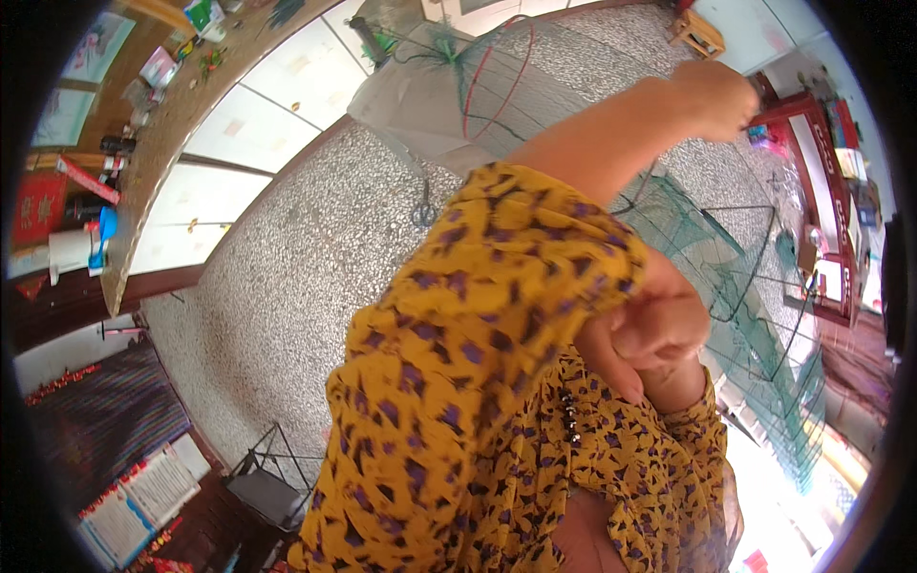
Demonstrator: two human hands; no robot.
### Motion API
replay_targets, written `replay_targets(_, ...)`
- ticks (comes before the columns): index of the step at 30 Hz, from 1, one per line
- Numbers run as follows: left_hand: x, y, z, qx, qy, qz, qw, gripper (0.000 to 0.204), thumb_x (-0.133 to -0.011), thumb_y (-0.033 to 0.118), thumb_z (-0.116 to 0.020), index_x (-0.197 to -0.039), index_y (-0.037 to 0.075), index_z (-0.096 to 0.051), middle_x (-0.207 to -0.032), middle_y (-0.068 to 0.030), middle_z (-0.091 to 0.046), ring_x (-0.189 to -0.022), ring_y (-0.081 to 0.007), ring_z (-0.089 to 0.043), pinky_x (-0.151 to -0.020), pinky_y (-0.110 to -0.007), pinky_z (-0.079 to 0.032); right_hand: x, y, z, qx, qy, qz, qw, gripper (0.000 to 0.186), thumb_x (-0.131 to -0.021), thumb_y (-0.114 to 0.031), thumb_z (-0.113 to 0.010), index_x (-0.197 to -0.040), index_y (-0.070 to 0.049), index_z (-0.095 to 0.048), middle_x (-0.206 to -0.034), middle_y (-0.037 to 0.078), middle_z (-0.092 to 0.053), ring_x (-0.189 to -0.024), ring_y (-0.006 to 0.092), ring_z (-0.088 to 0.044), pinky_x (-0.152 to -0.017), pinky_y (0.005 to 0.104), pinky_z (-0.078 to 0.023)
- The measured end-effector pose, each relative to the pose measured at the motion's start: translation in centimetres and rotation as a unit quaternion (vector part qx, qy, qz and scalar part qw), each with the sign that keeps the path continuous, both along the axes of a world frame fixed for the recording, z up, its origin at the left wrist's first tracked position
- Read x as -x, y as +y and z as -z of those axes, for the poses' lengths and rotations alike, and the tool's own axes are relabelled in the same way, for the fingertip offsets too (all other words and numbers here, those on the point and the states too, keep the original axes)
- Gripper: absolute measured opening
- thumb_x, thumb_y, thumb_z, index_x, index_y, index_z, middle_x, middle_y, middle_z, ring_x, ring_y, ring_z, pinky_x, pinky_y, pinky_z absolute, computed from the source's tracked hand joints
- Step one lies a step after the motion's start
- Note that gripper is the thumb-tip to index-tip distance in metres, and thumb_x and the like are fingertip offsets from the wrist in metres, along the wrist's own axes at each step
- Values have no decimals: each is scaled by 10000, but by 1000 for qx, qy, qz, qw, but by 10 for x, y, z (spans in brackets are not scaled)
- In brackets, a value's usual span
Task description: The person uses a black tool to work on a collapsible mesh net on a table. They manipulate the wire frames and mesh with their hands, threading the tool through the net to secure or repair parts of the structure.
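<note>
My left arm, in a yellow patterned sleeve, stretches across to the upper right. My left hand (718, 100) is at its end, fingers curled in and slightly blurred; what they hold, if anything, is hidden. Closer to my body, my right hand (661, 323) is closed in a fist, and I cannot make out anything in it. Beside and beyond the right hand, a green mesh net (750, 315) with dark wire frames runs down the right side. Past my left forearm spreads a paler net (501, 91) with a red hoop (468, 95) and a gathered green end.
A long counter (205, 100) with white cabinet doors curves along the left, cluttered on top. Speckled flooring (287, 239) lies between. A small wooden stool (700, 34) stands far right, a red-framed shelf (826, 181) at right, and a dark folding frame (272, 487) lower left.
</note>
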State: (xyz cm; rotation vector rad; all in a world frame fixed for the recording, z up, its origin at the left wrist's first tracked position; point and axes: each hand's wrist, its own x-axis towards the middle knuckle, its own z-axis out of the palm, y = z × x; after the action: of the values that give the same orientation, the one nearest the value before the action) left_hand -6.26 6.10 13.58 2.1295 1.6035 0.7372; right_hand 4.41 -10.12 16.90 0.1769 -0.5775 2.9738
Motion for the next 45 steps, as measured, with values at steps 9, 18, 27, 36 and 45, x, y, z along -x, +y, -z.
replay_targets(9, 9, -15, 2, -65, -176, 36, 982, 135, -847, 162, -567, -828, 48, -637, -708, -54, -662, -657, -131, -642, -580, -298, -479, 2, -11, -11, -143, -86, 16, 986, 584, -751, 9, -453, -1325, 59, -360, -920, 189, -619, -535, 169, -561, -481, 254, -436)
replay_targets(18, 103, -88, 35, 138, -338, 21, 931, 130, -911, 119, -545, -960, 28, -623, -781, -38, -627, -644, -67, -551, -582, -206, -469, -41, 27, 33, -744, -391, 342, 420, 479, -797, -79, -627, -1254, -121, -491, -1078, 113, -600, -826, 237, -620, -724, 363, -526)
replay_targets(27, 150, -102, 66, 119, -378, -156, 905, 122, -902, 120, -552, -960, 34, -616, -778, -40, -628, -612, -79, -543, -565, -214, -454, -91, 111, 96, -869, -356, 225, 260, 289, -755, -135, -673, -1034, -103, -607, -991, 28, -596, -942, 235, -543, -818, 361, -466)
replay_targets(36, 103, -49, 61, 130, -385, -168, 898, 172, -910, 168, -563, -1024, 44, -599, -850, -30, -618, -638, -78, -532, -592, -211, -429, -98, 167, 56, -640, -303, 444, 549, 157, -915, -155, -535, -1005, -44, -470, -931, 91, -646, -859, 204, -625, -746, 281, -479)
replay_targets(45, -7, -24, 84, 156, -414, -50, 895, 299, -945, 177, -489, -1216, 53, -480, -1007, -51, -613, -643, -64, -509, -579, -203, -400, -168, 225, -6, -464, -190, 616, 607, 309, -999, -231, -339, -973, 1, -543, -831, 104, -631, -698, 184, -631, -654, 282, -543)
